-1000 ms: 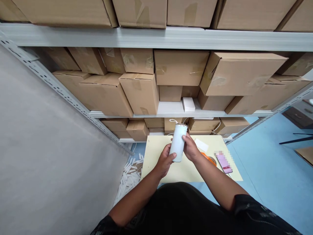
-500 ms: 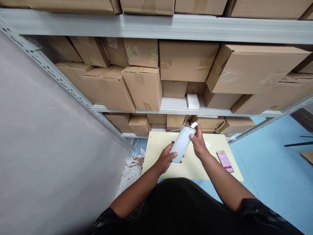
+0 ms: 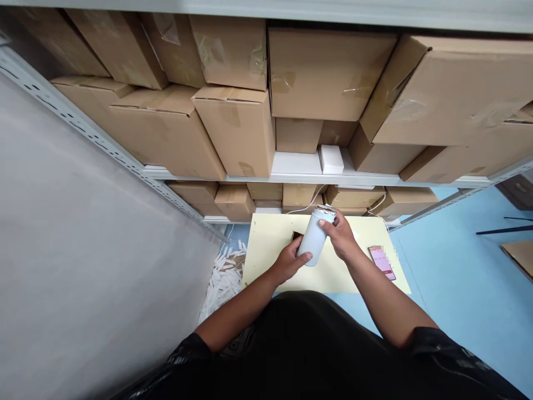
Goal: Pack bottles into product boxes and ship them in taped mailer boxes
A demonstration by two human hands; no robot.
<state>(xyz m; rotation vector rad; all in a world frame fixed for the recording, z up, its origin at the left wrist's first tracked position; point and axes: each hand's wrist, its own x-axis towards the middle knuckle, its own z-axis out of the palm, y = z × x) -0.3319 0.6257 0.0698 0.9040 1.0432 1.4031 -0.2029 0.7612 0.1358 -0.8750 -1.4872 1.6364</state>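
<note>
Both hands hold a pale blue bottle-like cylinder (image 3: pixel 312 242) above the table. It leans a little to the right and has a shiny, metallic-looking top. My left hand (image 3: pixel 290 260) wraps its lower part, thumb across the front. At the upper right side, just under the rim, my right hand (image 3: pixel 339 236) grips it with the thumb on the front; its fingers behind are mostly hidden. Beyond my left hand, a small dark-and-brown thing (image 3: pixel 297 235) shows partly, too covered to name.
A pale yellow table (image 3: pixel 266 278) lies below, with a phone (image 3: pixel 382 263) on its right. Behind it, shelving (image 3: pixel 233 178) carries cardboard boxes (image 3: pixel 237 130) and a small white box (image 3: pixel 331 159). White strips (image 3: pixel 222 283) pile up on the floor at left, beside the wall (image 3: pixel 104 250).
The cylinder has turned more upright and shifted slightly right, still in both hands. The loop at its top, raised before, no longer stands out. My view has dipped closer to the shelves.
</note>
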